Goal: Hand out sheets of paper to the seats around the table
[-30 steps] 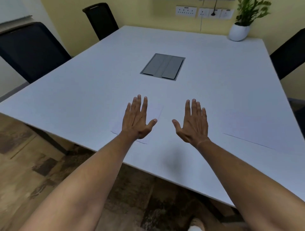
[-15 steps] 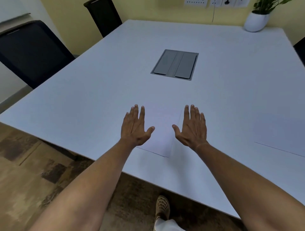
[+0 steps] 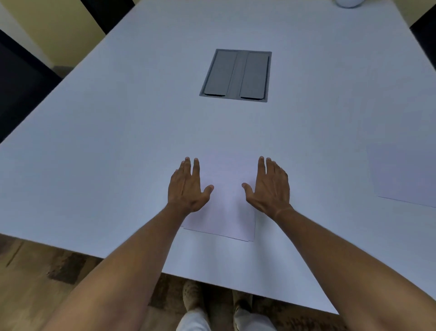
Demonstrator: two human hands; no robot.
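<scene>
A small stack of white paper sheets point(image 3: 226, 208) lies flat on the white table point(image 3: 118, 165) near its front edge, two corners offset at the lower right. My left hand point(image 3: 187, 189) is spread, palm down, over the stack's left edge. My right hand point(image 3: 269, 189) is spread the same way over its right edge. Both hands have fingers apart and hold nothing. Another white sheet point(image 3: 405, 174) lies flat at the right side of the table.
A grey cable hatch point(image 3: 236, 75) is set into the table's middle. Dark chairs stand at the left point(image 3: 21, 89) and far right point(image 3: 424, 30). A white pot point(image 3: 349, 2) sits at the far edge. My feet point(image 3: 212, 300) show below the table's front edge.
The view has swung right and tilted down, centring the stack. My hands, first left of the sheets' centre, now sit on either side of the stack, closer to its edges.
</scene>
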